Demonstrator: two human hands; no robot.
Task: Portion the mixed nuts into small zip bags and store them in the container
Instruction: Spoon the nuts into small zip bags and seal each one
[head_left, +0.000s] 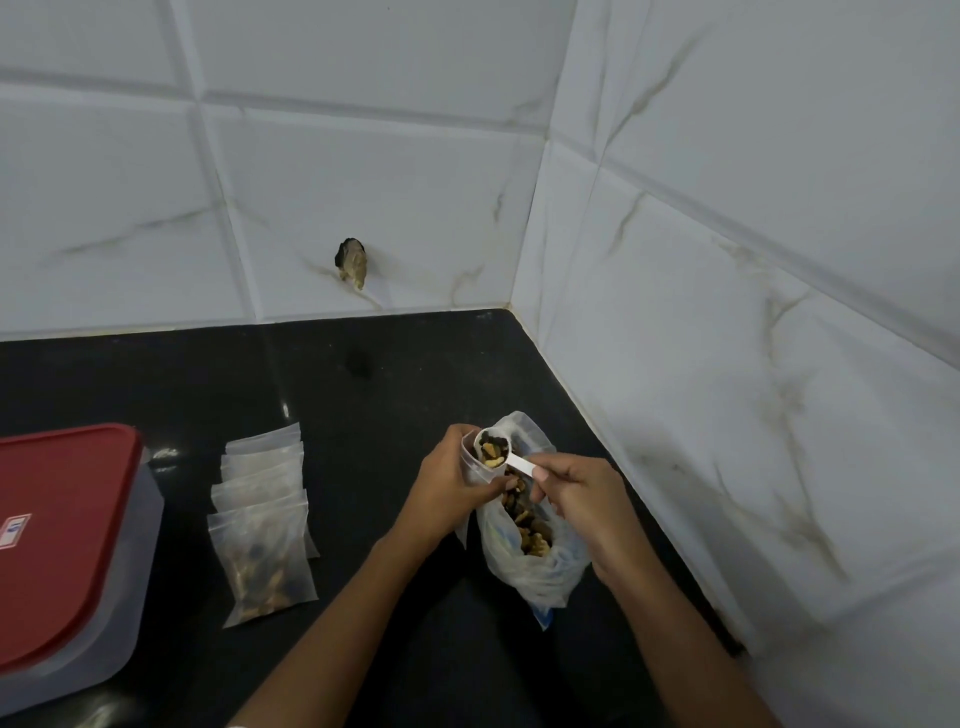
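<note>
Four filled zip bags (262, 525) lie left of centre on the bench (395, 384), none yet in the lidded container (67, 551), while the left hand (457, 488) pinches another bag (475, 462) and the right hand (579, 501) grips a scoop (496, 452) of nuts above the big bag (535, 551).

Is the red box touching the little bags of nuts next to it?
Apart. The head view shows a strip of bare black counter between the red-lidded container and the stack of filled zip bags.

Four filled zip bags (262, 525), one container (67, 561), one scoop (498, 453).
</note>
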